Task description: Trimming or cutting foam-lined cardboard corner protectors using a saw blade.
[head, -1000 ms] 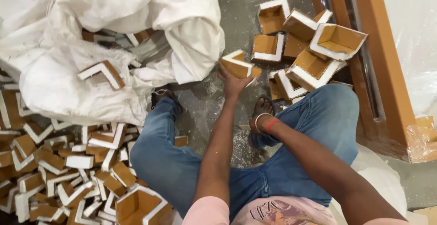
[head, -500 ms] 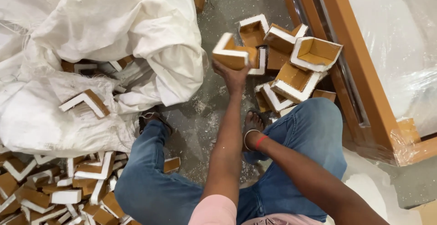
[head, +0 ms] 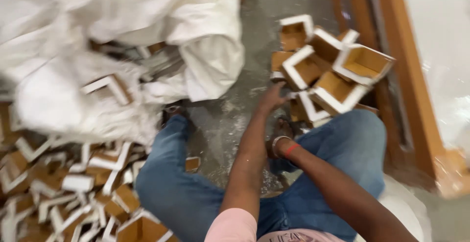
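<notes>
At the lower left of the frame lies a heap of small corner pieces, brown inside with white edges. They are blurry and jumbled on the floor. Above them, in the upper left, a big white sack slumps open, and a few more corner pieces peek out of it.

In the middle sit the person's legs in blue jeans, knees apart on the grey floor. Between the knees the left hand reaches up to the pile of open boxes. It touches the low edge of the pile. Its fingers look spread a little, but the blur hides whether they pinch anything.

The right hand is low by the right knee, with bands on its wrist. I cannot tell how its fingers are set.

At the right, the boxes lean on each other beside a long wooden frame.
</notes>
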